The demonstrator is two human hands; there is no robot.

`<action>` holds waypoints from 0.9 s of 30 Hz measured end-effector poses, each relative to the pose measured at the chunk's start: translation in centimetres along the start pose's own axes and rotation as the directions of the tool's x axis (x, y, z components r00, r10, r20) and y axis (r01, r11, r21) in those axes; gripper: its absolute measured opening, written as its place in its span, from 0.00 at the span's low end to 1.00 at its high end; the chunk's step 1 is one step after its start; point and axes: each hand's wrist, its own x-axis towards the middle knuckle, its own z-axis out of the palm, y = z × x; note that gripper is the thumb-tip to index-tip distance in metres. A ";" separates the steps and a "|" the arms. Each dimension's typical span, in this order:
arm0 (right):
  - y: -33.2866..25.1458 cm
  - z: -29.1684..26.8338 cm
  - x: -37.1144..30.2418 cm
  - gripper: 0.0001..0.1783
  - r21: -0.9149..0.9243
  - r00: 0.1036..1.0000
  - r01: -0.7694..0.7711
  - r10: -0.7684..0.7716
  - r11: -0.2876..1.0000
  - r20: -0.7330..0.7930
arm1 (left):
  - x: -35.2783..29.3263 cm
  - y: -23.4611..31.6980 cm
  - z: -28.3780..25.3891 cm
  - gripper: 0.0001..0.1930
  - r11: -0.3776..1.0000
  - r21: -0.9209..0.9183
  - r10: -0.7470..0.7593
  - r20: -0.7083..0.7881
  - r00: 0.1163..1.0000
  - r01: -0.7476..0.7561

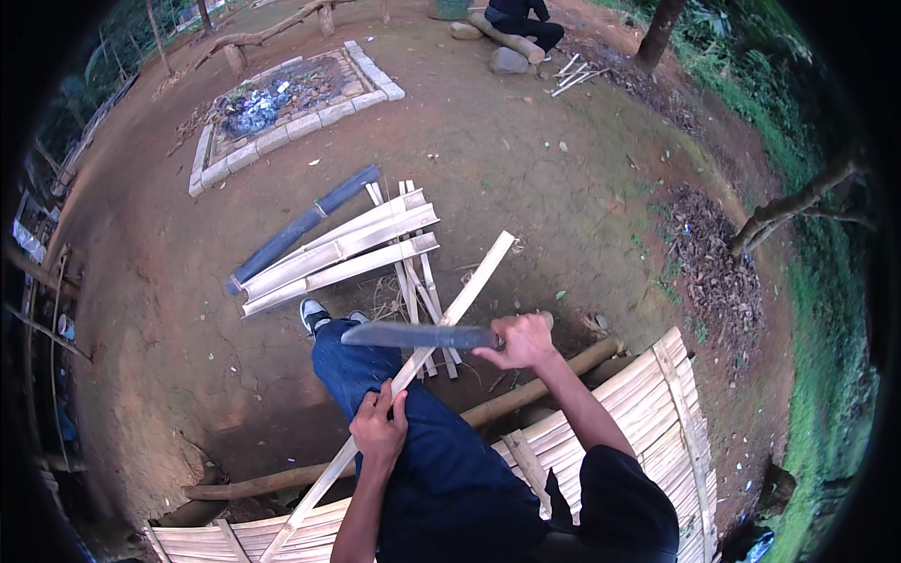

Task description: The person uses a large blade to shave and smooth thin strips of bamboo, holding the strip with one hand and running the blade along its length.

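Note:
A long pale split bamboo strip (479, 279) slants across my lap from lower left to upper right. My left hand (379, 428) is closed around its middle, above my jeans. My right hand (523, 340) grips the handle of a machete (413, 336), closed on it. The wide grey blade points left and lies across the strip beyond my left hand; it looks slightly blurred. A curl of shaving (517, 246) hangs by the strip's far end.
Split bamboo halves (343, 251), thin strips (410, 300) and a dark bamboo pole (310, 225) lie ahead of my feet. A slatted bamboo bench (629, 413) is under me. Farther off are a block-edged fire pit (272, 140) and a seated person (519, 21).

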 end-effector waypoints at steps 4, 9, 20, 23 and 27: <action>6.4 0.8 2.4 0.41 0.135 0.745 -0.666 0.647 0.734 0.163 | -0.3 -0.3 -0.3 0.15 0.998 0.057 0.016 0.000 1.000 -0.016; 15.4 6.1 -0.4 0.47 0.226 0.498 -0.857 0.856 0.462 0.139 | -0.6 -1.0 0.5 0.14 0.989 -0.133 0.066 -0.017 0.998 -0.068; 5.5 9.2 -6.2 0.38 0.723 0.414 -0.514 0.604 -0.463 0.681 | 0.0 -0.6 0.6 0.15 0.995 -0.074 0.070 -0.024 0.997 -0.071; 2.9 7.8 -5.7 0.37 0.816 0.483 -0.377 0.659 -0.438 0.577 | 0.0 -0.5 0.4 0.15 0.994 -0.105 0.029 -0.022 0.999 -0.031; 1.8 5.6 -6.1 0.35 0.940 0.707 -0.337 0.673 0.054 0.215 | 0.1 -0.2 0.2 0.15 0.997 -0.080 0.023 0.004 1.000 -0.023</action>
